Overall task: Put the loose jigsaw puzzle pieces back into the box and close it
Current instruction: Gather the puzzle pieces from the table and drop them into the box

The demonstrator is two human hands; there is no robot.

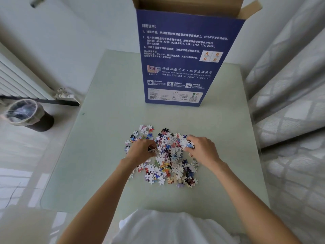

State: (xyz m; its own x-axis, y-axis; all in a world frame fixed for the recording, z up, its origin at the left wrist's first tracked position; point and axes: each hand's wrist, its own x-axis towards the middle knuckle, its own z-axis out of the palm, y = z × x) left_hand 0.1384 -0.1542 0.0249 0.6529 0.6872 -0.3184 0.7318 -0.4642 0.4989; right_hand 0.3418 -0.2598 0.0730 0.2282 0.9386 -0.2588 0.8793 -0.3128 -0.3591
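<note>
Home room: white radiator on wall, lined waste bin on tiled floor, patterned curtains beside surface.

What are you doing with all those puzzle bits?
A person is gathering a pile of loose jigsaw pieces on the table. The left hand and the right hand each grip a bunch of pieces. The tall blue box stands open behind the pile, waiting for them.

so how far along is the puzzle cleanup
Early. Done: the blue box stands upright with its top flaps open. In hand: left hand and right hand gather from the pile of pieces. Left: most pieces remain on the table; box unclosed.
</note>
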